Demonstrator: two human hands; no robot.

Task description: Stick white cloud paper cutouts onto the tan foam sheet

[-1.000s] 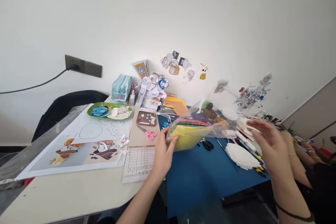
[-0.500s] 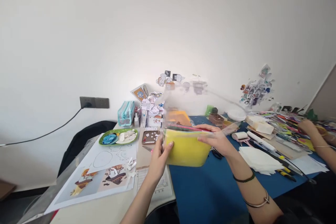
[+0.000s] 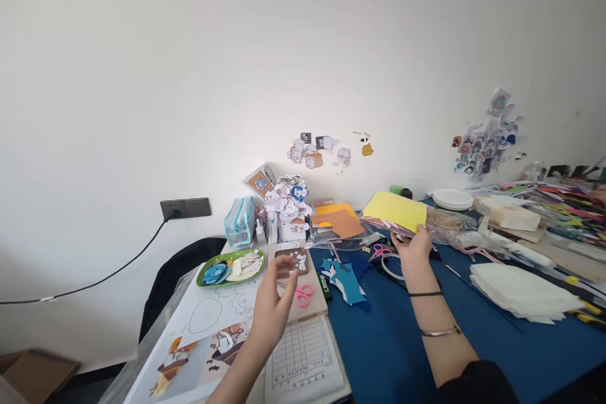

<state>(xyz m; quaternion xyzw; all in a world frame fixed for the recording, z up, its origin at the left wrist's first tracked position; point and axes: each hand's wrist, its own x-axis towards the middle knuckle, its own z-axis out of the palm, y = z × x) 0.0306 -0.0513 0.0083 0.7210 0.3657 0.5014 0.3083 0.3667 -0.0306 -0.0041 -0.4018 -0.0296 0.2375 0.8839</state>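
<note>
My right hand (image 3: 411, 243) grips the near right corner of a stack of coloured sheets (image 3: 395, 208), the top one yellow, towards the back of the blue mat. Whether the sheets are paper or felt I cannot tell. My left hand (image 3: 277, 297) hovers over the left table with its fingers apart and nothing in them. Beside it are small pink scissors (image 3: 303, 295) and a brown patterned rectangular item (image 3: 299, 261). Blue cut pieces (image 3: 348, 281) lie on the mat between the hands. Just below the stack rest another pair of pink-handled scissors (image 3: 380, 251) and a white ring (image 3: 392, 266).
A green tray (image 3: 208, 281) with blue and white pieces stands on printed sheets at the left. Orange and brown sheets (image 3: 338, 221) lie at the back. White sheets (image 3: 523, 290), tools and plates (image 3: 453, 199) cover the right. A form (image 3: 305, 356) lies in front.
The stack has moved from in front of me to the back right, in my right hand. My left hand has let go and moved slightly left. The view has shifted left.
</note>
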